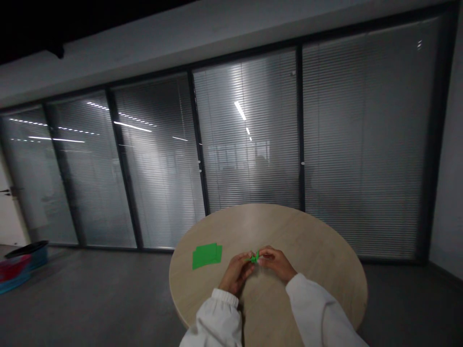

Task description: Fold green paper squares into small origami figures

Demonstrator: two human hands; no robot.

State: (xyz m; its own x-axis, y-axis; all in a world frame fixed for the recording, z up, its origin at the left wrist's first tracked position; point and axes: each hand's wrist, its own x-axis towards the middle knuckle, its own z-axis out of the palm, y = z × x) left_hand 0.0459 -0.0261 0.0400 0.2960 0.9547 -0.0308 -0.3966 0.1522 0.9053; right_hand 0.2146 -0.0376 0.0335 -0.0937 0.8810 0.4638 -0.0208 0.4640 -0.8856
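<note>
Head view: what are the hands doing?

They're meeting over a round, pale table (289, 226). The left hand (237, 271) and the right hand (277, 264) are pinching a small green piece (254, 259), the fingertips of each gripping it from its own side.

Where is that piece, exactly?

It's sitting between the fingertips, near the middle of the table. Its shape is too small to make out, and I can't tell whether it's touching the tabletop.

What is lying close by?

Green sheets (206, 255) are lying flat on the table, to the left of the left hand and apart from it. One is overlapping another, with a strip showing along the right edge.

And the person?

White sleeves (318, 308) are reaching in from the bottom edge, covering both arms to the wrists.

What about the room?

Behind the table, a glass wall (249, 178) with dark frames and blinds is running across the view, streaks of light showing in it. At far left, blurred tubs (39, 255) are standing on a grey floor (126, 294) near a white door (10, 219).
</note>
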